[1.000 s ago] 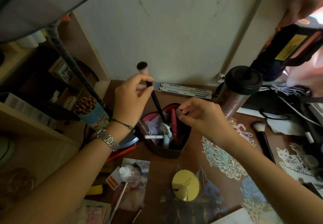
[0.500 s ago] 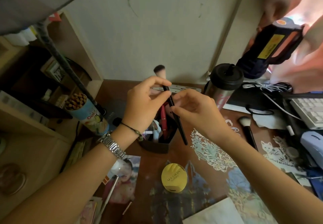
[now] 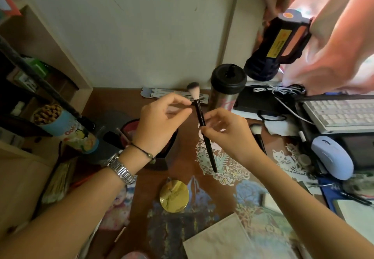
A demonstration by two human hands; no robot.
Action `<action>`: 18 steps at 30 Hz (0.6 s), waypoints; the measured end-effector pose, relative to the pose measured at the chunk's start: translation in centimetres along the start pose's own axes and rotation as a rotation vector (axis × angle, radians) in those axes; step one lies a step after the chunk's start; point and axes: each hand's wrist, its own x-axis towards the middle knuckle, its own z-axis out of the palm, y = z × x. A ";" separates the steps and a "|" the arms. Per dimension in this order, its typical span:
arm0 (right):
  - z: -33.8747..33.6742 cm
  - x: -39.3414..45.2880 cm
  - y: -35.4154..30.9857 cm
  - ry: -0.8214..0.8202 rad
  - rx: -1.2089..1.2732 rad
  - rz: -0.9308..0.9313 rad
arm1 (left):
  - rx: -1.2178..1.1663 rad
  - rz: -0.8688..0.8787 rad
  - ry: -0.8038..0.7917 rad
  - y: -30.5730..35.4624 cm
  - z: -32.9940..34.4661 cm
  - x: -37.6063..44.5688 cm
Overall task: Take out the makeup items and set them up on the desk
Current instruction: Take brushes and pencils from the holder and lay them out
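The makeup brush (image 3: pixel 204 129) has been passed from the left hand (image 3: pixel 162 125), now loose-fingered, to the right hand (image 3: pixel 224 131), which pinches it above the desk (image 3: pixel 188 149), at three o'clock of the pouch (image 3: pixel 172 137). Laying it beside the other brush (image 3: pixel 257 135) seems due.

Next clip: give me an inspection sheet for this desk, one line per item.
Surface: brown desk with paper cutouts.
Job's things: brush held upright; second brush lying on desk; gold compact; pouch behind left wrist.
Clutter: tumbler, snack tube, photos.
Hands: right hand pinches brush handle; left hand open beside it.
Cables: white cable near keyboard.
Surroundings: wall, shelf, mouse, another person's hands with a flashlight.
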 end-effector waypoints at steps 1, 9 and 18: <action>-0.5 -0.2 0.6 0.009 -0.008 0.021 | 0.038 0.012 -0.014 -0.1 0.3 0.0; -4.0 -2.2 6.4 0.057 -0.086 0.187 | 0.353 0.148 -0.168 -1.6 3.3 0.0; -5.2 -3.0 11.9 0.033 -0.180 0.341 | 0.521 0.082 -0.340 -2.8 5.6 -0.3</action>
